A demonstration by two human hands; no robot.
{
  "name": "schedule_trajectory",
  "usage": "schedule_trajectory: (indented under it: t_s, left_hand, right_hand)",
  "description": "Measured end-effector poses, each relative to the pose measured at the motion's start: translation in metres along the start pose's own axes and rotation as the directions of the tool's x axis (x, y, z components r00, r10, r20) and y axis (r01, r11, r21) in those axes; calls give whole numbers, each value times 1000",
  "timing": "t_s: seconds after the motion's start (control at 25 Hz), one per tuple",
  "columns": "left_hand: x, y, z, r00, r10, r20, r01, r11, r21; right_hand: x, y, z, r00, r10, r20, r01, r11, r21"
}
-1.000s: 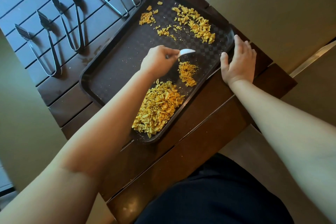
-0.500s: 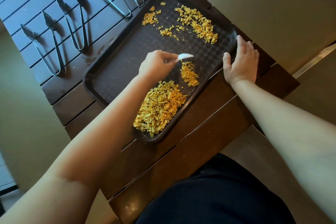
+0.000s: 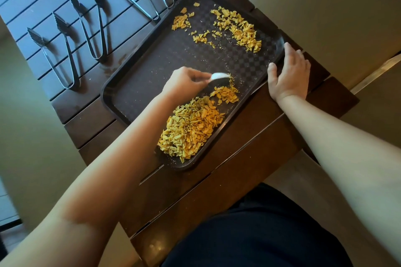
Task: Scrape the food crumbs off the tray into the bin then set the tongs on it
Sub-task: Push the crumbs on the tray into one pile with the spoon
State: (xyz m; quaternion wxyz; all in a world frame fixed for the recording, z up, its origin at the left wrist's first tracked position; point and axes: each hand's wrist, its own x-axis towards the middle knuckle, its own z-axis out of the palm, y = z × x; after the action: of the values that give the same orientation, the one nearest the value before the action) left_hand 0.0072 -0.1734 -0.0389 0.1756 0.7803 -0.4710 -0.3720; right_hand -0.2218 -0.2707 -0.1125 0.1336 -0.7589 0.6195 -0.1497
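Since the earlier frame, the scraper (image 3: 219,76) has swept down toward the big crumb pile (image 3: 191,129). Left hand (image 3: 184,83) pinches it; right hand (image 3: 288,73) lies flat on the tray (image 3: 138,84) rim. Remaining crumbs (image 3: 240,28) lie up-right of the grip.

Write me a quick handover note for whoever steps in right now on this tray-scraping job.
Left hand grips the white scraper over the tray.
Right hand rests open on the tray's right rim.
Done: a big crumb pile is gathered at the near corner.
Left: far crumbs are unswept, nothing is binned, no bin is in view, and four tongs lie on the table.
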Motion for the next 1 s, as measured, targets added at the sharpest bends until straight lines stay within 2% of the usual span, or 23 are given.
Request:
schedule_trajectory:
  t_s: [0.08, 0.12, 0.2, 0.28, 0.4, 0.52, 0.6, 0.64, 0.84, 1.0]
  left_hand:
    - [8, 2, 2, 989, -9, -147, 12, 1000, 20]
    - [10, 4, 4, 987, -8, -163, 16, 999, 44]
    - [10, 4, 9, 995, 46, -87, -38, 995, 88]
    - [7, 3, 11, 993, 112, 49, -119, 978, 170]
    - [5, 4, 4, 983, 91, 162, -127, 965, 230]
    - [12, 12, 7, 994, 102, 28, -105, 988, 116]
    - [18, 20, 14, 991, 114, -70, -103, 984, 147]
    - [20, 22, 18, 989, 128, -70, -112, 975, 192]
    - [10, 19, 12, 975, 177, 138, -213, 923, 320]
    - [-4, 3, -7, 948, 97, 303, -208, 908, 363]
  right_hand:
    - [0, 0, 1, 1000, -1, -2, 1, 1000, -1]
    - [0, 0, 1, 1000, -1, -3, 1, 1000, -2]
    - [0, 0, 1, 1000, 0, 0, 0, 1000, -5]
    - [0, 0, 1, 1000, 3, 1, -3, 1000, -5]
    - [0, 0, 1, 1000, 0, -2, 0, 1000, 4]
    - [0, -1, 0, 1000, 3, -2, -3, 1000, -3]
    - [0, -1, 0, 1000, 6, -2, -6, 1000, -3]
    - [0, -1, 0, 1000, 7, -2, -7, 1000, -3]
    - [1, -1, 0, 1000, 5, -1, -5, 1000, -7]
    - [1, 0, 1, 1000, -2, -1, 2, 1000, -2]
